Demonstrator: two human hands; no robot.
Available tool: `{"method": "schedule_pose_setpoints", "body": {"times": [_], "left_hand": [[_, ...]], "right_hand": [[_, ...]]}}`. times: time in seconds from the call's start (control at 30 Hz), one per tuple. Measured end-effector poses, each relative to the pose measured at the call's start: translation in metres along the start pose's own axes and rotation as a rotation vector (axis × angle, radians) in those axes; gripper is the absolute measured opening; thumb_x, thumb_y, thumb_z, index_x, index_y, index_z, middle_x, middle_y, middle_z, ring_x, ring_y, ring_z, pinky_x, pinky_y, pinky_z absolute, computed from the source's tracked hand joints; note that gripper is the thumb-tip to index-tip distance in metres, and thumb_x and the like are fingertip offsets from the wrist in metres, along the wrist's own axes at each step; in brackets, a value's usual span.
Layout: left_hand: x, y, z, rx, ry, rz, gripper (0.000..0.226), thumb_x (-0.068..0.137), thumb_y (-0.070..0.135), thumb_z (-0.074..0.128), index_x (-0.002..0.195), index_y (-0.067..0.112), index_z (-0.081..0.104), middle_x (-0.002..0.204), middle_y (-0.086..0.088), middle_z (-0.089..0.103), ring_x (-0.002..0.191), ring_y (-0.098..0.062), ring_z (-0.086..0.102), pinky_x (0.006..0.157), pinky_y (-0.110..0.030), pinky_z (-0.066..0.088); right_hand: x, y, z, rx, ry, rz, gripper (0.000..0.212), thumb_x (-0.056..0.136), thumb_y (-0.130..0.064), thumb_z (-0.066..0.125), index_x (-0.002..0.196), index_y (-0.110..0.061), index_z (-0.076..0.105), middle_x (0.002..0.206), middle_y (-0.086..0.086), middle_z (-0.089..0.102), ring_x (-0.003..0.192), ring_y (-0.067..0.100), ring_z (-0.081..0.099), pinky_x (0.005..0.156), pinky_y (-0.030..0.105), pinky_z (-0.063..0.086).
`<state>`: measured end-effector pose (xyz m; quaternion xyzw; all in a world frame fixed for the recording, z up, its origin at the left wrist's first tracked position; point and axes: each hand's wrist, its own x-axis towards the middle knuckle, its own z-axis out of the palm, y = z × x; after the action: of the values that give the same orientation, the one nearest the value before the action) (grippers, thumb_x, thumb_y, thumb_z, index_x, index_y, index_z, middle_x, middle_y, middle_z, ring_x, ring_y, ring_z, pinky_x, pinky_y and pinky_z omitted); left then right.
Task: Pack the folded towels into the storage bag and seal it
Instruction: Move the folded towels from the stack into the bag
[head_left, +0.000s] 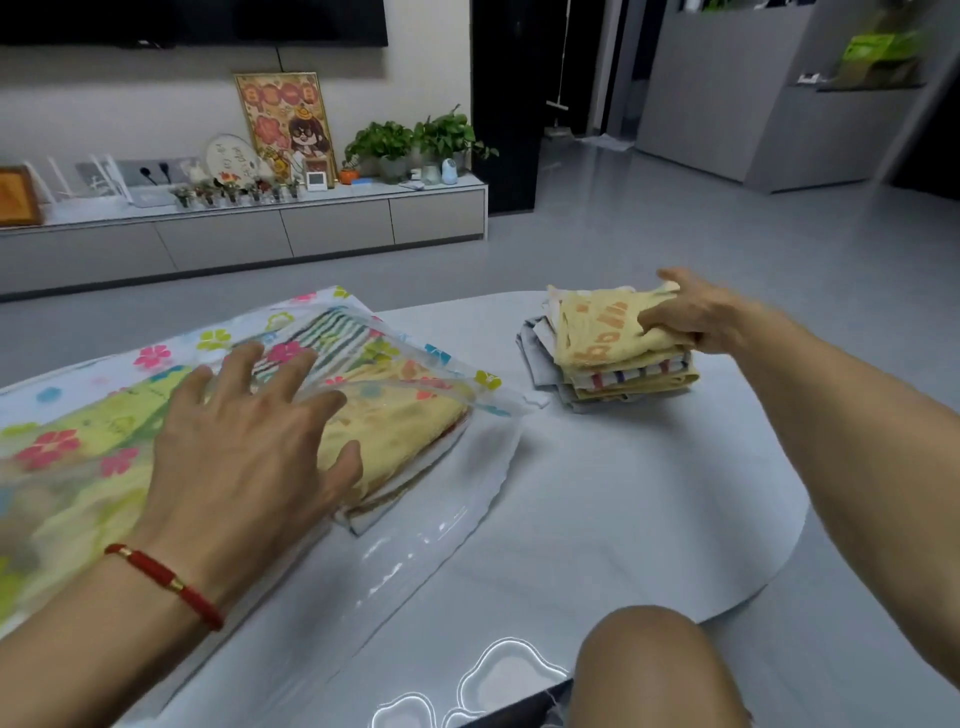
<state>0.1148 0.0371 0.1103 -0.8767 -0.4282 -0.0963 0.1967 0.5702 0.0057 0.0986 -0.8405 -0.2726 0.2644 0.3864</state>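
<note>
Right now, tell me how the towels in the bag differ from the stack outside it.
The bagged towels lie inside the flowered bag under the left hand; the stack sits bare on the table, gripped by the right hand. The bagged towels lie spread out; the stack is piled higher. Both have a yellow towel on top.

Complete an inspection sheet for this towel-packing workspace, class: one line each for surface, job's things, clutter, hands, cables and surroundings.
Surface: pale grey table, glossy near its front edge.
Job's things: flowered storage bag lies flat, mouth open, with folded towels inside; a stack of folded towels waits outside to its right.
Clutter: nothing seen on the table.
Hands: left hand spread flat on the bag; right hand grips the stack's top yellow towel.
Cables: plugs in wall sockets behind the TV cabinet.
Surroundings: potted plants, framed picture, grey floor.
</note>
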Motion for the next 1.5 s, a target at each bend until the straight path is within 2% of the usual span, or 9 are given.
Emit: {"method": "schedule_pose_setpoints", "body": {"times": [0.17,0.3,0.47,0.63,0.87,1.03,1.2,1.37,1.5], "left_hand": [[-0.048,-0.042,-0.012,0.023,0.035,-0.068,0.053,0.073,0.064,0.05,0.103,0.029,0.075,0.134,-0.008,0.061,0.124,-0.043,0.046,0.096,-0.058,0.041],[-0.101,-0.082,-0.019,0.046,-0.039,-0.142,0.063,0.073,0.068,0.043,0.114,0.029,0.071,0.138,-0.01,0.058,0.119,-0.044,0.048,0.091,-0.057,0.045],[-0.171,-0.124,-0.023,-0.061,-0.146,-0.244,0.069,0.074,0.076,0.039,0.129,0.037,0.056,0.145,-0.006,0.048,0.124,-0.038,0.048,0.095,-0.054,0.045],[-0.226,-0.144,-0.019,-0.183,-0.25,-0.301,0.073,0.069,0.077,0.042,0.135,0.046,0.048,0.15,0.006,0.04,0.136,-0.027,0.035,0.106,-0.054,0.035],[-0.246,-0.149,-0.029,-0.35,-0.232,-0.262,0.096,0.065,0.068,0.053,0.151,0.045,0.014,0.163,0.018,-0.003,0.151,-0.025,-0.001,0.11,-0.071,0.018],[-0.236,-0.173,-0.057,-0.309,-0.173,-0.167,0.101,0.061,0.062,0.058,0.149,0.042,0.013,0.161,0.016,-0.021,0.151,-0.025,-0.009,0.112,-0.066,0.015],[-0.229,-0.184,-0.078,-0.359,-0.203,-0.226,0.109,0.058,0.049,0.058,0.153,0.031,0.009,0.158,0.02,-0.029,0.151,-0.024,-0.012,0.113,-0.066,0.02],[-0.237,-0.185,-0.074,-0.381,-0.219,-0.224,0.104,0.059,0.066,0.046,0.152,0.042,0.005,0.157,0.022,-0.028,0.151,-0.023,-0.013,0.113,-0.066,0.019],[-0.242,-0.18,-0.065,-0.388,-0.241,-0.212,0.102,0.061,0.069,0.04,0.153,0.043,0.004,0.156,0.023,-0.03,0.15,-0.022,-0.016,0.115,-0.066,0.014]], "right_hand": [[-0.072,0.023,-0.012,0.285,-0.276,-0.018,0.045,0.091,0.003,0.058,0.127,-0.017,0.073,0.121,0.011,0.075,0.078,0.015,0.075,0.058,0.023,0.059],[-0.155,0.025,0.004,0.44,-0.32,-0.147,0.028,0.088,-0.009,0.074,0.113,-0.019,0.081,0.121,0.01,0.077,0.091,0.019,0.078,0.066,0.03,0.063],[-0.264,0.011,0.054,0.445,-0.633,-0.228,0.042,0.083,-0.017,0.075,0.125,-0.025,0.076,0.123,0.004,0.077,0.102,0.025,0.077,0.071,0.035,0.063],[-0.339,-0.019,0.162,0.372,-0.869,-0.21,0.033,0.09,-0.003,0.072,0.12,-0.017,0.079,0.121,0.004,0.078,0.105,0.023,0.076,0.077,0.028,0.062],[-0.389,-0.069,0.28,0.77,-0.806,-0.028,0.037,0.096,0.006,0.063,0.129,-0.007,0.071,0.118,0.015,0.077,0.101,0.025,0.077,0.079,0.034,0.065],[-0.421,-0.092,0.345,0.92,-0.864,0.058,0.056,0.096,0.018,0.048,0.141,-0.012,0.061,0.14,0.021,0.061,0.124,0.036,0.065,0.106,0.05,0.053],[-0.431,-0.144,0.394,1.152,-0.861,0.016,0.068,0.1,0.015,0.043,0.151,-0.028,0.05,0.148,0.009,0.057,0.124,0.023,0.061,0.109,0.039,0.046],[-0.443,-0.076,0.429,0.748,-0.975,0.016,0.051,0.101,0.001,0.059,0.145,-0.024,0.054,0.127,0.013,0.065,0.088,0.017,0.071,0.064,0.028,0.062],[-0.442,-0.046,0.444,0.486,-0.925,-0.09,0.042,0.096,-0.002,0.068,0.136,-0.012,0.059,0.132,0.012,0.057,0.093,0.024,0.073,0.067,0.03,0.065]]}}
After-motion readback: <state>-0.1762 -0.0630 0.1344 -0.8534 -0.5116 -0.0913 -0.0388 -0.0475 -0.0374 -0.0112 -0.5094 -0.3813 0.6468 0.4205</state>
